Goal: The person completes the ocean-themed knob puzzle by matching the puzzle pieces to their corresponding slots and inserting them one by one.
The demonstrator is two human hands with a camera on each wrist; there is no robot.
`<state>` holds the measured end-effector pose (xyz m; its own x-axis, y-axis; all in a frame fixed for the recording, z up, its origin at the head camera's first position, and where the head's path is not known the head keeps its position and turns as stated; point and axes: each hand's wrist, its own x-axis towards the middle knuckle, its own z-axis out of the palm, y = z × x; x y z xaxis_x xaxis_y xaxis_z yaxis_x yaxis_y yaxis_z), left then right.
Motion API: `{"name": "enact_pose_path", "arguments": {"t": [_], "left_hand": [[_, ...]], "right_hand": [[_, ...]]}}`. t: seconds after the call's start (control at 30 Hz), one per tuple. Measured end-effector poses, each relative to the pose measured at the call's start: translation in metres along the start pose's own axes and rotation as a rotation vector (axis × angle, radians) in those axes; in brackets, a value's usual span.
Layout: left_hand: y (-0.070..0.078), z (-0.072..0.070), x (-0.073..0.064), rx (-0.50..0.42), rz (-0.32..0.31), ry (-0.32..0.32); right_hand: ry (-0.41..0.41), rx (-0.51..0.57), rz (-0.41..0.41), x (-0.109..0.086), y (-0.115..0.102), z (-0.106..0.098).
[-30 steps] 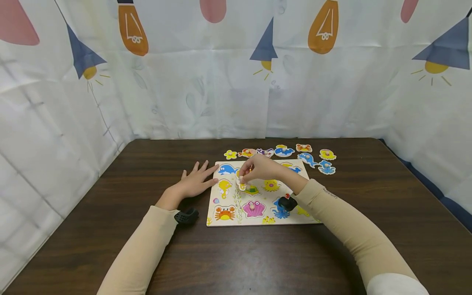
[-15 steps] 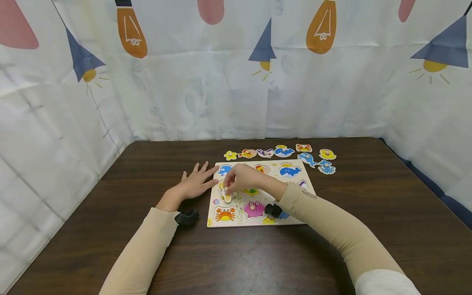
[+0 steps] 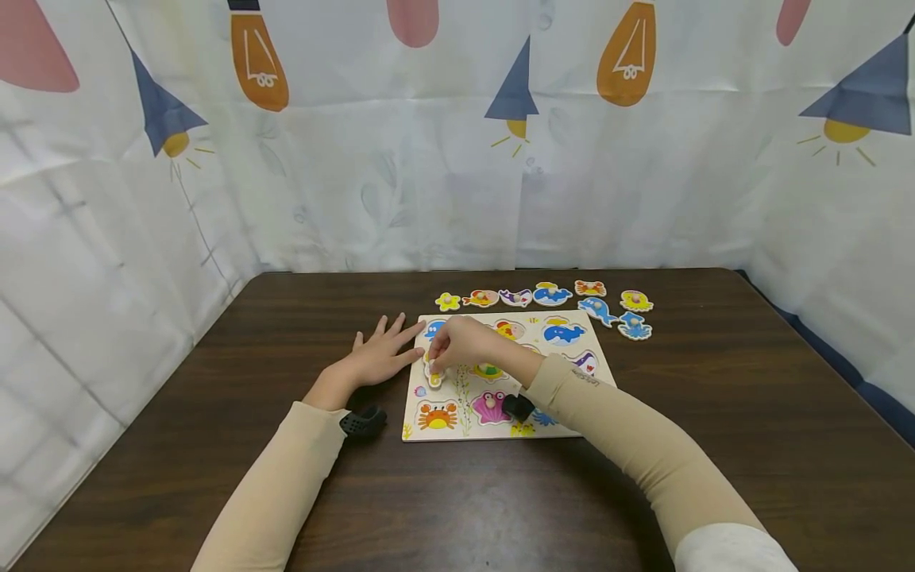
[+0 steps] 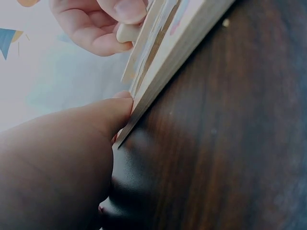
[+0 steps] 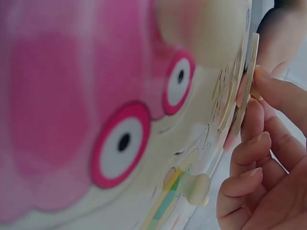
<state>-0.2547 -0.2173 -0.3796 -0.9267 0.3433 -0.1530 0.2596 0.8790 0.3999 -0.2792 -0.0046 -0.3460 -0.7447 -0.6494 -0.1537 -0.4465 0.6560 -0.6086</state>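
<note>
A wooden peg puzzle board (image 3: 457,433) with sea animal pictures lies on the table. My right hand (image 3: 468,345) pinches the knob of a yellow seahorse puzzle piece (image 3: 434,380) over the seahorse spot at the board's left. In the right wrist view the piece (image 5: 247,86) is tilted, its edge apart from the board. My left hand (image 3: 375,355) lies with fingers spread, thumb and fingertips at the board's left edge. A pink shell piece (image 3: 488,407) with a knob and an orange crab (image 3: 437,415) show on the board's near row.
Behind the board lie loose puzzle pieces: a yellow star (image 3: 447,302), a fish (image 3: 480,298), a purple-white piece (image 3: 515,298), a whale (image 3: 552,295), a crab (image 3: 590,288), a dolphin (image 3: 597,311), a yellow octopus (image 3: 636,301) and a blue piece (image 3: 634,326). The brown table (image 3: 214,381) surrounds them.
My right hand has carried the seahorse piece leftward from the middle of the board to the seahorse spot. My left hand has stayed at the board's edge.
</note>
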Motion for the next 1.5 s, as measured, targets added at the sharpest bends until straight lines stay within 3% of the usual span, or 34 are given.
{"name": "enact_pose_path", "arguments": {"t": [0.93,1.5], "left_hand": [[-0.0006,0.0019,-0.0001,-0.009,-0.002,0.005],[-0.0011,0.0012,0.0008,-0.003,-0.006,0.007]], "right_hand": [[-0.023,-0.09,0.074,0.0075,-0.0063,0.0012],[-0.07,-0.086,0.045,0.0071,-0.0049,-0.0046]]}}
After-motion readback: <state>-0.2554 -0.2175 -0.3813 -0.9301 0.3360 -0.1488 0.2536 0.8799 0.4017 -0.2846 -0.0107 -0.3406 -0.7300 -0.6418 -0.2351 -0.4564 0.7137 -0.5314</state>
